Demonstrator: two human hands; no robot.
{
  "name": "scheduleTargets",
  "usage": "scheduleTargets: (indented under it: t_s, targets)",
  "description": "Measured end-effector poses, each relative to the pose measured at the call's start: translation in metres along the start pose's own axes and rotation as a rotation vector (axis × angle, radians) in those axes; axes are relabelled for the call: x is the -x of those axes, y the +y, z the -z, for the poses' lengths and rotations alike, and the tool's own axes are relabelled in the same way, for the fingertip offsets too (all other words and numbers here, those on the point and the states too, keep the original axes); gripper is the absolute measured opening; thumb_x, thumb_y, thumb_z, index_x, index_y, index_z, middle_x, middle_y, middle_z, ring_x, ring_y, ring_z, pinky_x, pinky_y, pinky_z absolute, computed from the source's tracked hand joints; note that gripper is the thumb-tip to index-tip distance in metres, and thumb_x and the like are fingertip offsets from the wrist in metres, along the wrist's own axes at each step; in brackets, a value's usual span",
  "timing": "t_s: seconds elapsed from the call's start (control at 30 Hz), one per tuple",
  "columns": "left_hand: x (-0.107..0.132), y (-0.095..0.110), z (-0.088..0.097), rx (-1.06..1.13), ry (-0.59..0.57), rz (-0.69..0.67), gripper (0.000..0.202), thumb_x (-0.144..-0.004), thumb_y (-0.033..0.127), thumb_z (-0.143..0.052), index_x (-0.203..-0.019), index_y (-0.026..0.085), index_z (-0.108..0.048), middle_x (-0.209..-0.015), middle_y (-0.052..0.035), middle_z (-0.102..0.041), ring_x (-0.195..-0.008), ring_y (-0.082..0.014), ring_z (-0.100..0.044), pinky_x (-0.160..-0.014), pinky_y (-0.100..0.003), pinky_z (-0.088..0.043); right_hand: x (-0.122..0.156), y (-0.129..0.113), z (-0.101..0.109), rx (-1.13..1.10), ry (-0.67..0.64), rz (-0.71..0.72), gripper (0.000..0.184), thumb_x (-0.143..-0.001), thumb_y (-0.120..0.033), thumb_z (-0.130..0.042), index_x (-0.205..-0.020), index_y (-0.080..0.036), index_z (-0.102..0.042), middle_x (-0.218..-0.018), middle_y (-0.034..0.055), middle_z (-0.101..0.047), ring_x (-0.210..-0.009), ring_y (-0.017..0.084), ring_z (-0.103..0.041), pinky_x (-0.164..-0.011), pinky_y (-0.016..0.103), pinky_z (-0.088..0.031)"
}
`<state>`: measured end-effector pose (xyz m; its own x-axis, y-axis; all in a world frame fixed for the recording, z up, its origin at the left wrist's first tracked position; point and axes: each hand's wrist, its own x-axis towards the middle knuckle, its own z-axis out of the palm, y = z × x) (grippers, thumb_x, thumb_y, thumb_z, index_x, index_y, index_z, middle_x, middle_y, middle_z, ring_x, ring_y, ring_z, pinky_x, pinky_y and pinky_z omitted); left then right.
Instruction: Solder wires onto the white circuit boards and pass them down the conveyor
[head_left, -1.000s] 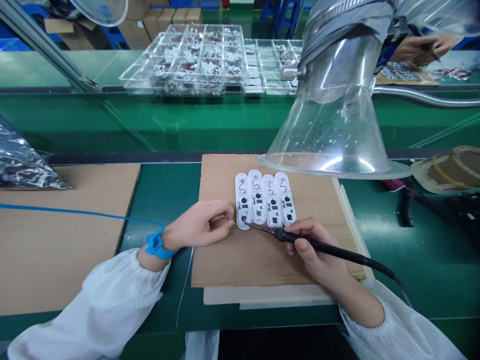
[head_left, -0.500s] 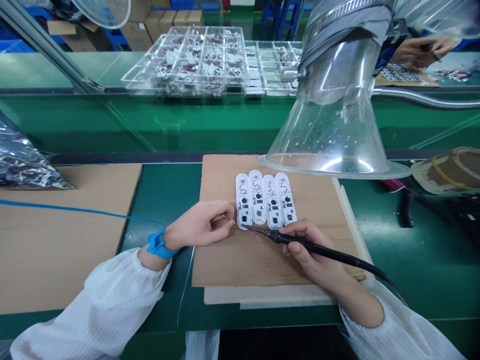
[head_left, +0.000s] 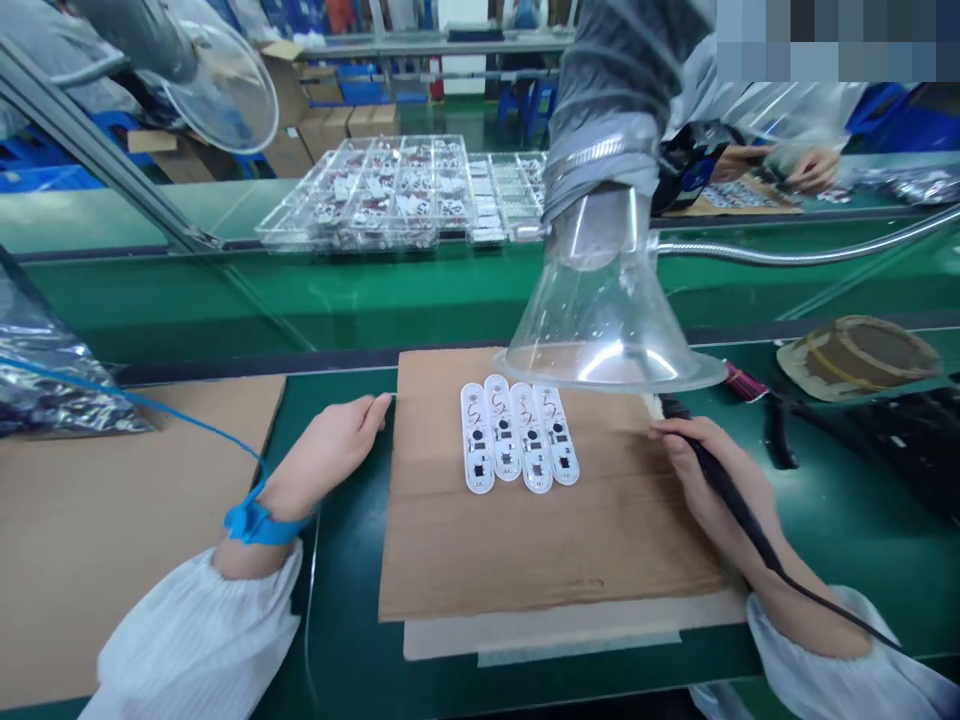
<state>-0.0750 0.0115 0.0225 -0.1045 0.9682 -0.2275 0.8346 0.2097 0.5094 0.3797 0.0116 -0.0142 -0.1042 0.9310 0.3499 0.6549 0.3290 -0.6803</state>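
Left hand (head_left: 326,455) lies open beside the cardboard sheet (head_left: 570,540), right hand (head_left: 712,475) clamped on a soldering iron (head_left: 739,510), clear of four white circuit boards (head_left: 506,430) lined up side by side.

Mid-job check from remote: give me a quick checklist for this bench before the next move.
Wrist strap: ok, blue band on the left wrist.
Left hand: ok, open, nothing visibly held, fingertips at the edge of the cardboard sheet.
Right hand: ok, gripping the soldering iron.
Iron tip: cannot tell, too hard to make out near the right fingers.
Four circuit boards: ok, side by side on the cardboard sheet.
Clear fume hood: ok, hanging over the boards' upper ends.
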Motion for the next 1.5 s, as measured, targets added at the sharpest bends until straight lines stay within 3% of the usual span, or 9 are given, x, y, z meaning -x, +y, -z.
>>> scheduleTargets:
  t_s: [0.17,0.43,0.57,0.67,0.8,0.9,1.0,1.2,1.5]
  targets:
    - [0.0,-0.011,-0.005,0.089,-0.212,0.071,0.07,-0.109,0.072,-0.027,-0.077,0.024,-0.065,-0.076,-0.0036,-0.076,-0.079,-0.0257,-0.069,-0.083,-0.038,-0.048,0.017,0.03,0.017,0.122,-0.016,0.066,0.031,-0.106,-0.048,-0.067,-0.13,-0.028,-0.067,-0.131,0.0133,-0.069,-0.12,0.035,-0.071,-0.106,0.051,-0.057]
    - [-0.007,0.003,-0.02,0.086,-0.089,0.04,0.065,-0.107,0.071,-0.026,-0.093,0.023,-0.068,-0.099,-0.0106,-0.081,-0.094,-0.0327,-0.076,-0.082,-0.042,-0.058,0.018,-0.003,0.031,-0.196,-0.013,-0.142,0.032,-0.105,-0.051,-0.07,-0.132,-0.034,-0.07,-0.14,0.0091,-0.076,-0.132,0.034,-0.072,-0.112,0.046,-0.062]
    - [-0.045,0.029,-0.005,-0.012,-0.056,0.038,0.059,-0.111,0.054,-0.029,-0.104,0.017,-0.075,-0.128,-0.0169,-0.08,-0.121,-0.0347,-0.075,-0.103,-0.041,-0.057,-0.029,0.019,0.017,-0.509,0.082,-0.194,0.046,-0.1,-0.056,-0.076,-0.136,-0.029,-0.065,-0.144,0.0124,-0.075,-0.139,0.033,-0.069,-0.12,0.05,-0.055]
    - [-0.089,0.044,0.011,-0.078,-0.007,0.075,0.058,-0.112,0.054,-0.039,-0.09,0.014,-0.075,-0.113,-0.0223,-0.081,-0.113,-0.0362,-0.077,-0.101,-0.043,-0.057,-0.085,0.031,-0.009,-0.656,0.128,-0.236,0.055,-0.088,-0.057,-0.085,-0.13,-0.027,-0.067,-0.136,0.0122,-0.079,-0.137,0.034,-0.069,-0.122,0.056,-0.051]
    - [-0.122,0.051,0.027,-0.136,0.014,0.128,0.051,-0.107,0.062,-0.061,-0.107,0.013,-0.074,-0.106,-0.0102,-0.079,-0.1,-0.0241,-0.077,-0.1,-0.045,-0.06,-0.138,0.026,-0.034,-0.704,0.151,-0.233,0.056,-0.084,-0.06,-0.08,-0.127,-0.026,-0.065,-0.127,0.0116,-0.081,-0.129,0.035,-0.074,-0.114,0.057,-0.057]
    - [-0.107,0.043,0.032,-0.171,0.012,0.136,0.05,-0.108,0.059,-0.058,-0.102,0.012,-0.075,-0.106,-0.0133,-0.08,-0.103,-0.0263,-0.077,-0.101,-0.045,-0.059,-0.128,0.016,-0.029,-0.693,0.113,-0.238,0.052,-0.087,-0.054,-0.079,-0.129,-0.026,-0.066,-0.129,0.0106,-0.081,-0.127,0.033,-0.075,-0.114,0.054,-0.057]
    - [-0.063,0.032,0.029,-0.192,0.002,0.119,0.056,-0.11,0.051,-0.04,-0.086,0.014,-0.074,-0.111,-0.0252,-0.081,-0.113,-0.0381,-0.077,-0.101,-0.044,-0.056,-0.081,0.005,-0.009,-0.643,0.069,-0.236,0.046,-0.094,-0.051,-0.078,-0.131,-0.026,-0.069,-0.131,0.0093,-0.08,-0.13,0.031,-0.073,-0.12,0.052,-0.051]
    - [0.015,0.021,0.007,-0.128,-0.029,0.09,0.062,-0.104,0.061,-0.03,-0.094,0.019,-0.074,-0.113,-0.0203,-0.083,-0.11,-0.0415,-0.078,-0.095,-0.047,-0.058,-0.009,-0.006,0.017,-0.554,0.095,-0.228,0.04,-0.1,-0.058,-0.074,-0.126,-0.027,-0.07,-0.127,0.0094,-0.081,-0.128,0.033,-0.074,-0.112,0.048,-0.058]
    - [0.0,0.032,0.011,-0.05,0.087,0.085,0.053,-0.099,0.056,-0.036,-0.09,0.019,-0.073,-0.113,-0.0217,-0.082,-0.113,-0.0427,-0.076,-0.101,-0.049,-0.058,-0.033,0.001,0.003,-0.624,0.073,-0.206,0.037,-0.094,-0.048,-0.069,-0.125,-0.027,-0.067,-0.127,0.0068,-0.081,-0.123,0.029,-0.075,-0.112,0.045,-0.056]
